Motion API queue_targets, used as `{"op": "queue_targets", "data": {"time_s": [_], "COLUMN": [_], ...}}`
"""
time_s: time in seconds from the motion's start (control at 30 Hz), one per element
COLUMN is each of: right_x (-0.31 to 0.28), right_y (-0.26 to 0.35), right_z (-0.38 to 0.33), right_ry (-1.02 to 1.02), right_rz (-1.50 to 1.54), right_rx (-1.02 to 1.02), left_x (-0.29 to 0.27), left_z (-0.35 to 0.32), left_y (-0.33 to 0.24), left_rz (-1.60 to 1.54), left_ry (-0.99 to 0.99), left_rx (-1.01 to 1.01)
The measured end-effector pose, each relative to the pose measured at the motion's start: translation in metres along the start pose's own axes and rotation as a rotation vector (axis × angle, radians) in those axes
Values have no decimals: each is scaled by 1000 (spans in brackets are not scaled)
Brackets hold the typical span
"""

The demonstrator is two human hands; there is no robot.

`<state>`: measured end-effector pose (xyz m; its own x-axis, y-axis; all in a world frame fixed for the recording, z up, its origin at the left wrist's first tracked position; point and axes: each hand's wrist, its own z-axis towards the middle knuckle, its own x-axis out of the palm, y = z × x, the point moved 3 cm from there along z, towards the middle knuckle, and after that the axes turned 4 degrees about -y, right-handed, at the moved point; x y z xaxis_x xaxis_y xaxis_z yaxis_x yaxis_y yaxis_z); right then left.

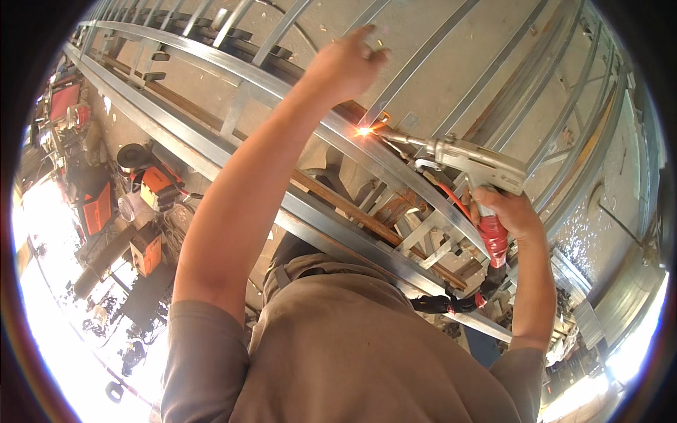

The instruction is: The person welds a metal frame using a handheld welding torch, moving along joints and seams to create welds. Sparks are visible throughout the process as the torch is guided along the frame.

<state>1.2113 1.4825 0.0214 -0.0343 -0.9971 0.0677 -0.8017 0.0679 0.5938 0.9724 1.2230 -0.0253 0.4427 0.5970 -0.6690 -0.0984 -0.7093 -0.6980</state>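
My right hand (513,210) is wrapped round the grip of a grey metal welding gun (479,161), whose lower handle is bound in red tape. The gun's narrow nozzle points left, and a bright orange-white spark (364,132) glows at its tip. That spark sits where a thin crossbar (416,63) meets a long silvery metal rail (409,173). Beyond the rail, my left hand (345,67) is held out over the frame with fingers partly stretched and apart. I see nothing in it. A black cable (465,303) trails down from the gun's handle.
Parallel metal bars (504,56) span the far side above a concrete floor. A second rail (345,218) runs close before my body. Orange-and-black machines (156,185) stand on the floor at left among cables. Metal offcuts lie beneath the rails.
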Motion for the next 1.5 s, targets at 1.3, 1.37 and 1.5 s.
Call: {"op": "queue_targets", "data": {"time_s": [1.3,1.37,1.5], "right_x": [-81,-73,-69], "right_y": [-17,-16,-21], "right_z": [-120,-92,-56], "right_ry": [-119,-44,38], "right_rz": [-225,-150,-90], "right_rx": [-60,-10,-2], "left_x": [113,136,148], "left_z": [-53,-46,-43], "left_y": [-57,-55,-43], "left_rz": [91,242,204], "left_ry": [317,393,525], "left_rx": [129,86,79]}}
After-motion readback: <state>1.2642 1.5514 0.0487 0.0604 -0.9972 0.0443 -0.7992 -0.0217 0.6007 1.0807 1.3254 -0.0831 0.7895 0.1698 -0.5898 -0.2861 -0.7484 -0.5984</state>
